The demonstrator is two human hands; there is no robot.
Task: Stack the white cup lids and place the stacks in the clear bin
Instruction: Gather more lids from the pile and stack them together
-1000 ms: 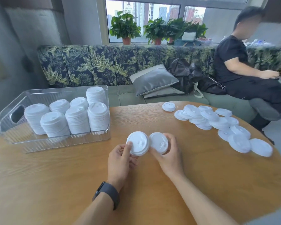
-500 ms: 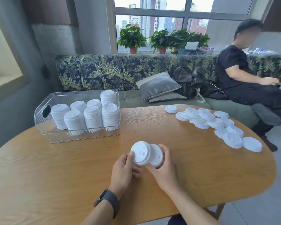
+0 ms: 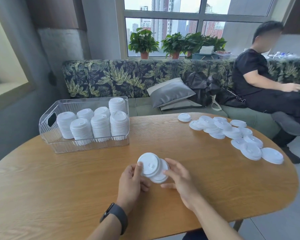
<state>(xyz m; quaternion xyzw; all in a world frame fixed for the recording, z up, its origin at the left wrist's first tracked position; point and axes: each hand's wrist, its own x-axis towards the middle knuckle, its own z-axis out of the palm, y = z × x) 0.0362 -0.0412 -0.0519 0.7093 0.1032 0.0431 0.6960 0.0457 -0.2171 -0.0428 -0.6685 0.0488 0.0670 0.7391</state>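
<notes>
Low centre of the frame, the left hand (image 3: pixel 131 181) pinched a round white plastic cup lid (image 3: pixel 148 164) overlapping a second lid (image 3: pixel 160 177) gripped by the right hand (image 3: pixel 180 181), clear plastic bin (image 3: pixel 87 144) sitting upper left, so nearer the left hand.

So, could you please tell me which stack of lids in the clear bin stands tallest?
The stack in the far right corner of the clear bin; its top rises above the other six stacks, about level with the bin's rim.
</notes>
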